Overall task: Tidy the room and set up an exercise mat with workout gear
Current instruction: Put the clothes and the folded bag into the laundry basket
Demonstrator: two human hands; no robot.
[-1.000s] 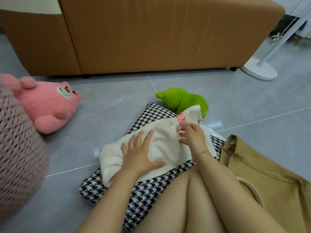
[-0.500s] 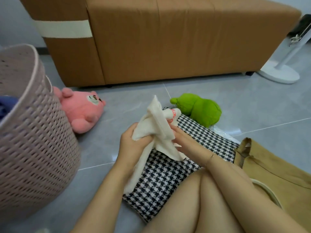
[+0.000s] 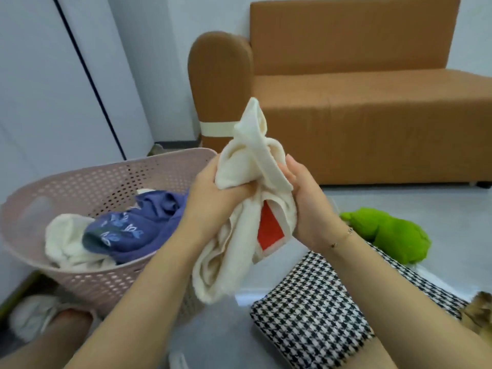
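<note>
Cream cloth, bunched up and showing an orange-red patch, is hanging in the air in front of the person, above the grey floor and just right of the laundry basket. Nearest the camera, a black-and-white houndstooth cushion is lying on the floor under the right forearm, and a light slipper is sitting at the lower left beside a bare leg. The left hand is gripping the cloth with fingers curled into its middle folds. The right hand is holding the cloth's other side, fingers wrapping behind the fabric and thumb pressing a folded band at the front; a thin bracelet is circling that wrist. To the left, the pink perforated basket is holding a blue garment with a pale leaf print on top of a white piece of fabric. Farther right, a green plush toy is resting on the floor, touching the cushion's far edge. Beyond everything, a tan sofa is standing against a white wall.
</note>
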